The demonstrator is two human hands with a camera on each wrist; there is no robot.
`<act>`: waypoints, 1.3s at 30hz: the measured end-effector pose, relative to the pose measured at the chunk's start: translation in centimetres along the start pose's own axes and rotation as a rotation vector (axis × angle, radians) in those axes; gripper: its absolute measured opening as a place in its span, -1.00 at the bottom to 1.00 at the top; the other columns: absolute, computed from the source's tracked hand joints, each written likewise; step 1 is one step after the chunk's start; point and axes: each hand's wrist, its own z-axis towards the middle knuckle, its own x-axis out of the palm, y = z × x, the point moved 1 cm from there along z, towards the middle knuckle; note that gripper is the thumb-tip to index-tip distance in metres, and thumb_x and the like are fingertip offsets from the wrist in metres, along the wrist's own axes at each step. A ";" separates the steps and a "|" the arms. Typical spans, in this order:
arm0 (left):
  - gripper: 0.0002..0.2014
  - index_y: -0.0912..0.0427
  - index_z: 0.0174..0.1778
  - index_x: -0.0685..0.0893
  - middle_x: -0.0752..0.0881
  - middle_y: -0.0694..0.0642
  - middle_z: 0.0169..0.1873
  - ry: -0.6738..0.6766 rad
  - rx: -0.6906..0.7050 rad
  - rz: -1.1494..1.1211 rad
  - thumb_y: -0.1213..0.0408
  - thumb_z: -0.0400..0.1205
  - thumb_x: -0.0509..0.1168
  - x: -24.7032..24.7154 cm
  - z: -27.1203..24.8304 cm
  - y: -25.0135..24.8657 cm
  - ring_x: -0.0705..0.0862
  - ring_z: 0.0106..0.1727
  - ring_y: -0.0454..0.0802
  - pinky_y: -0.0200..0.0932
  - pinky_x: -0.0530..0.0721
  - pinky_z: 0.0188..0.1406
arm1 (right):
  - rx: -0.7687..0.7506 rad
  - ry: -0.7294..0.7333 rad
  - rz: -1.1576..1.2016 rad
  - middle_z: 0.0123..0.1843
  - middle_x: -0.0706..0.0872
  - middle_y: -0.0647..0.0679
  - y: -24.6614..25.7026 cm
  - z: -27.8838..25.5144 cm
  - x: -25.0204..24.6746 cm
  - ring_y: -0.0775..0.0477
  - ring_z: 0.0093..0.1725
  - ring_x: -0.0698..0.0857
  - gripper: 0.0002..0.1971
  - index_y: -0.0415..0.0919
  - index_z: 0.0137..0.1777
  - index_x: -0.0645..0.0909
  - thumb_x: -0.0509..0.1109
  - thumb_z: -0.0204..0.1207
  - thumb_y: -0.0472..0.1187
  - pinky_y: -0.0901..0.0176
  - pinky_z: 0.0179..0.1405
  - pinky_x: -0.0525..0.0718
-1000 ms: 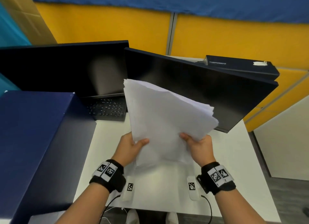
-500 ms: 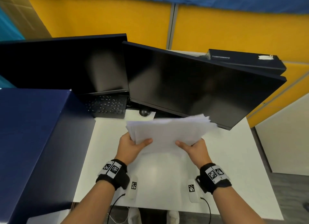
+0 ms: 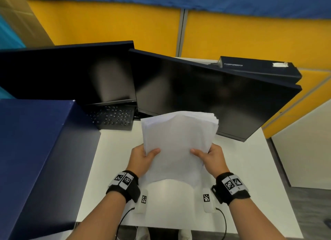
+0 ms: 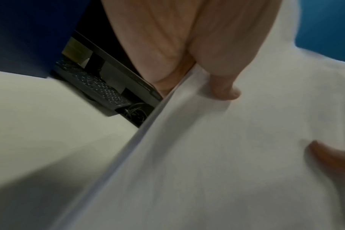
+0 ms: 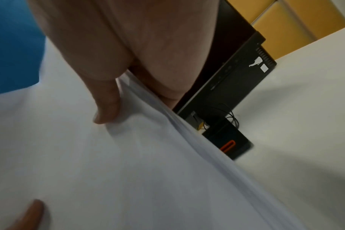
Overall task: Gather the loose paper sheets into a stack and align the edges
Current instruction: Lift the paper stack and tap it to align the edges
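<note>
A stack of white paper sheets (image 3: 177, 143) stands tilted above the white desk (image 3: 114, 161), its top edge leaning away toward the right monitor. My left hand (image 3: 143, 156) grips the stack's left edge, thumb on the near face. My right hand (image 3: 210, 156) grips the right edge the same way. The sheets at the upper right corner fan out slightly. In the left wrist view my thumb (image 4: 225, 91) presses on the paper sheets (image 4: 217, 163). In the right wrist view the thumb (image 5: 106, 107) lies on the sheets (image 5: 118, 171), whose right edges show as uneven layers.
Two dark monitors (image 3: 206, 96) stand behind the paper, with a black keyboard (image 3: 112, 117) under the left one. A large navy box (image 3: 34, 159) fills the left side. A small black device with an orange mark (image 5: 228, 146) and cables lies under the right monitor.
The stack was raised upright a second ago, dropped low and nearly flat half a second ago, and is now raised again and tilted. Both hands kept their grip on its sides.
</note>
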 end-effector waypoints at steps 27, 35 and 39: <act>-0.47 0.05 0.30 0.58 0.68 -0.25 0.06 -0.344 0.282 -0.256 0.06 0.44 0.56 0.1 -4.4 -9.2 0.67 0.02 -0.51 -0.57 0.58 -0.03 | -0.172 0.028 0.043 0.07 0.87 0.08 3.3 -2.3 1.6 0.12 0.07 0.83 -0.61 0.00 0.18 0.73 0.67 0.36 -0.21 0.23 0.06 0.79; -0.67 0.14 -0.32 0.61 0.66 -0.02 -0.40 -0.589 0.059 -0.318 -0.02 0.58 0.44 0.6 -2.9 -11.5 0.60 -0.35 -0.09 -0.20 0.58 -0.28 | -0.172 -0.085 0.142 -0.23 0.84 -0.14 6.0 -2.2 2.0 0.10 -0.25 0.80 -0.58 -0.23 -0.14 0.79 0.41 0.48 0.16 0.15 -0.18 0.74; -0.64 0.04 -0.43 0.60 0.65 -0.06 -0.45 -0.545 0.056 -0.252 -0.09 0.58 0.41 0.4 -2.5 -11.8 0.60 -0.37 -0.09 -0.14 0.59 -0.23 | -0.217 0.103 0.026 -0.11 0.87 0.24 5.3 -2.2 1.3 0.24 -0.04 0.83 -0.67 0.10 0.05 0.72 0.67 0.31 -0.16 0.38 -0.10 0.76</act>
